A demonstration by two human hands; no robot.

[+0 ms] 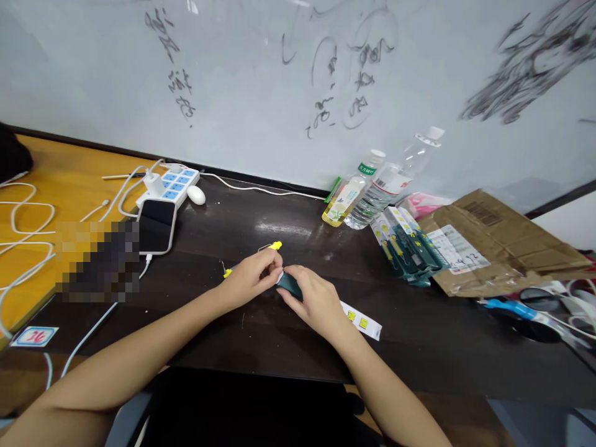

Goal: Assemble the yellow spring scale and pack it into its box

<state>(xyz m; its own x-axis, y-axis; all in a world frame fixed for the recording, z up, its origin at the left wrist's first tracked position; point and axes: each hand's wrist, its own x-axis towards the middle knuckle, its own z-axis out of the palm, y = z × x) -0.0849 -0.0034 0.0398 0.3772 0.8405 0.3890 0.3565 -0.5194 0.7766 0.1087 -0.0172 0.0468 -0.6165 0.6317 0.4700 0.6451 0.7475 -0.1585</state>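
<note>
In the middle of the dark table, my right hand [316,301] is wrapped around a narrow dark green box [290,285]. My left hand [254,273] is closed in a pinch at the box's near-left end, where a bit of white edge shows. Past the right hand a white strip with yellow prints [363,321] sticks out; whether it belongs to the same box is hidden. Behind my left hand lies a slim item with yellow ends [276,246] and a thin metal hook, partly covered by the hand.
Similar boxes [407,248] are stacked at the right beside a brown parcel bag [484,239]. Two bottles [347,202] lean by the whiteboard [261,93]. Leftward are a phone [157,226], a power strip [179,186], a white mouse [196,195] and cables. Scissors with blue handles [512,308] lie far right.
</note>
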